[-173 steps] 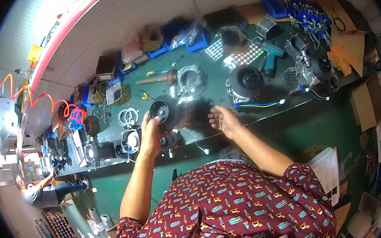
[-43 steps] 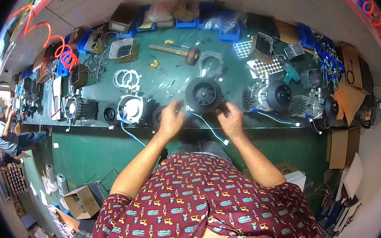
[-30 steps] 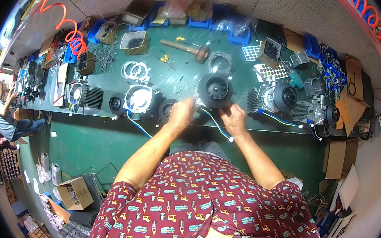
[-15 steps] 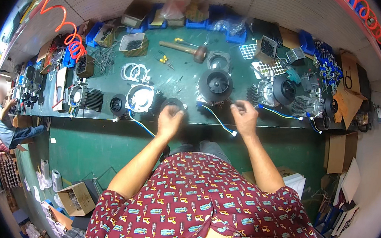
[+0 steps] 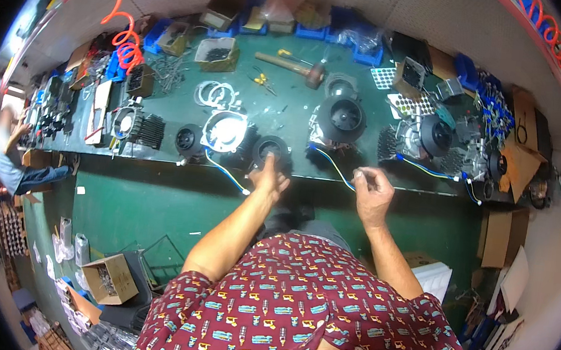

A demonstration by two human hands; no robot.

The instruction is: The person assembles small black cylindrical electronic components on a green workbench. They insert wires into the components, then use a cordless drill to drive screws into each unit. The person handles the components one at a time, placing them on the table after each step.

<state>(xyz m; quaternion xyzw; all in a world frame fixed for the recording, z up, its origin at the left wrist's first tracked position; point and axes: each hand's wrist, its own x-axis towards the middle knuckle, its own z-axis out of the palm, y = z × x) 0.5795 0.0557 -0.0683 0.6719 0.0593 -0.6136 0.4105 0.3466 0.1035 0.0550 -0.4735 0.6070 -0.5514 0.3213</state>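
At the bench's front edge my left hand grips the near rim of a black fan wheel. One digit lies on its face and the others curl by the near edge. My right hand is closed in a pinch just off the edge; what its fingertips hold, if anything, is too small to tell. The blue-and-yellow cable of a motor unit with a large black fan wheel runs toward that hand, its connector hidden. Left of my left hand stand a silvery round housing with its own cable and a smaller black fan.
Further back lie a wooden mallet, yellow-handled pliers, clear rings and a box of small dark parts. More motor units stand at right. An orange coiled hose hangs at left, where another person works.
My left hand has drawn back from over the fan wheel to its near rim. My right hand has come nearer, hiding the cable's connector. The whole view has shifted slightly.
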